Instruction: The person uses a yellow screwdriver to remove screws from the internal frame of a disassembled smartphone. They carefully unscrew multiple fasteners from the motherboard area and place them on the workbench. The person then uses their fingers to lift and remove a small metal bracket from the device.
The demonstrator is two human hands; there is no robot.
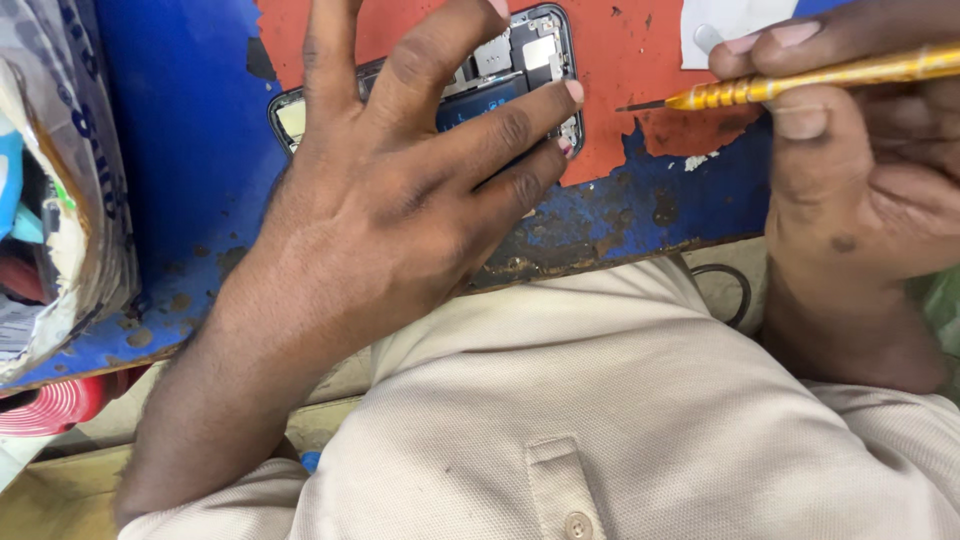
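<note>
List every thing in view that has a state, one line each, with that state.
Phone: back cover off, insides exposed, lying flat on the worn work surface.
Left hand: fingers spread, pressing on the phone.
Right hand: gripping a yellow screwdriver.
Yellow screwdriver: held level, tip pointing toward the phone, apart from it.

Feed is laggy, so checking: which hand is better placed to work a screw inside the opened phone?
Right, probably. The right hand already grips the yellow screwdriver, tip aimed toward the opened phone. The left hand lies spread over the phone, pinning it to the worn blue-and-red worktop.
</note>
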